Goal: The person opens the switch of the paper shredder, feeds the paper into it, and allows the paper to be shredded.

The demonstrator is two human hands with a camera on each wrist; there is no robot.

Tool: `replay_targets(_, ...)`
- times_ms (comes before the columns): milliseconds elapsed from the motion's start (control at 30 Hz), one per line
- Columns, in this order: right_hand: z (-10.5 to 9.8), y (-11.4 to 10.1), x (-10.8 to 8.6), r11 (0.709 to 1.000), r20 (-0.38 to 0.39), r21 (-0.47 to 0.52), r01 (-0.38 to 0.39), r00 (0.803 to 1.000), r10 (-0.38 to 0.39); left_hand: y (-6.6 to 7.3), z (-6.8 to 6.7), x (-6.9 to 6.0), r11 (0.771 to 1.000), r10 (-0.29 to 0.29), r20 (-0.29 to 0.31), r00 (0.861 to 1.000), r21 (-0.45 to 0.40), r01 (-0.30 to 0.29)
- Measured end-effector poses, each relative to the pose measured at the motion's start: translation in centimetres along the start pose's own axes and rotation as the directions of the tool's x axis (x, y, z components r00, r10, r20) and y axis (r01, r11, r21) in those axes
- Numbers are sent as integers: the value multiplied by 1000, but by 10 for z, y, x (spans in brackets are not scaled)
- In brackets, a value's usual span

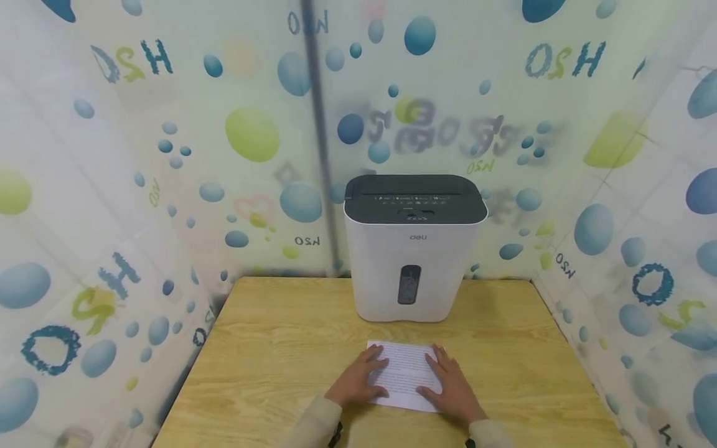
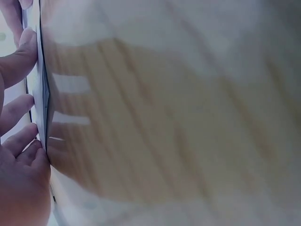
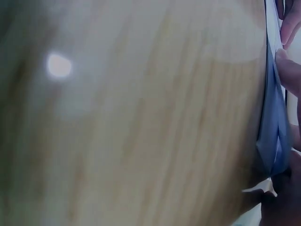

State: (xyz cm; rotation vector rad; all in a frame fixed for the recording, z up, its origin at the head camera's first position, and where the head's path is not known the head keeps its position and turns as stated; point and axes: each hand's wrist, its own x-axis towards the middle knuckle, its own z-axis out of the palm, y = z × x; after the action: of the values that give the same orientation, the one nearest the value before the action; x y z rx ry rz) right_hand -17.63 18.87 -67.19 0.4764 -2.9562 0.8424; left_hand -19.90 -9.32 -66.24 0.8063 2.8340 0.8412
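Walls (image 1: pixel 185 106) patterned with blue and green bubbles enclose a pale wood-grain table (image 1: pixel 263 354) on three sides. Printed paper (image 1: pixel 404 373) lies near the front of the table, a little right of centre in the head view, covered in lines of small text too fine to read. Its edge, seen side-on in the wrist views, shows layers slightly parted (whether from a fold or from several sheets, I cannot tell).

A person's left hand (image 1: pixel 358 378) rests on the paper's left side and the right hand (image 1: pixel 454 389) on its right side. On both, the fingers are spread and lie over the paper, with each thumb pointing inward toward the other. Beige sleeves (image 1: pixel 318 423) cover the forearms, and a dark band (image 1: pixel 336 434) shows at the left wrist.

Beyond the paper, apart from it, a white deli paper shredder (image 1: pixel 442 267) stands upright toward the back of the table. Its dark grey top has a long slot and a row of small markings; an upright dark window is set into its front. Behind it, the walls carry mirrored "H2O" lettering, and a dark vertical strip (image 1: pixel 318 118) runs down left of the shredder.
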Motion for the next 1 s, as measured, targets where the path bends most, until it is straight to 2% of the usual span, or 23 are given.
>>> replay_targets(233, -2, -6, 2, 998, -9, 41, -50, 999, 50, 1, -2, 0, 1000, 4, -15, 1000, -26, -5)
replay_targets(333, -3, -8, 6, 993, -51, 90, -76, 995, 81, -1, -2, 1, 1000, 10, -22, 1000, -26, -11)
replay_targets(433, -8, -10, 13, 979, -88, 155, -133, 985, 148, -2, -1, 1, 999, 11, -24, 1000, -32, -12)
replay_targets(533, -15, -10, 20, 948, -74, 220, -228, 966, 250, -2, 0, 1, 998, 0, -24, 1000, -58, -1)
replay_targets(633, -21, -7, 23, 894, -12, 274, -356, 928, 373, -1, 0, 2, 997, 1, -31, 1000, -71, -3)
replay_targets(733, -25, -4, 23, 840, 7, 320, -438, 888, 460, 0, 1, 2, 997, 11, -41, 999, -79, -15)
replay_targets(767, -26, -2, 23, 828, 6, 337, -447, 881, 473, 0, 1, 3, 997, 15, -44, 999, -77, -18)
replay_targets(800, -27, -1, 24, 815, 5, 363, -451, 876, 483, 0, 1, 3, 997, 14, -46, 999, -80, -18)
replay_targets(900, -31, 1, 24, 800, -5, 401, -446, 873, 489, 0, 0, 4, 995, -7, -49, 999, -97, 2)
replay_targets(1000, -33, 4, 24, 800, -8, 419, -430, 879, 477, -1, -3, 5, 990, -51, -47, 998, -136, 44)
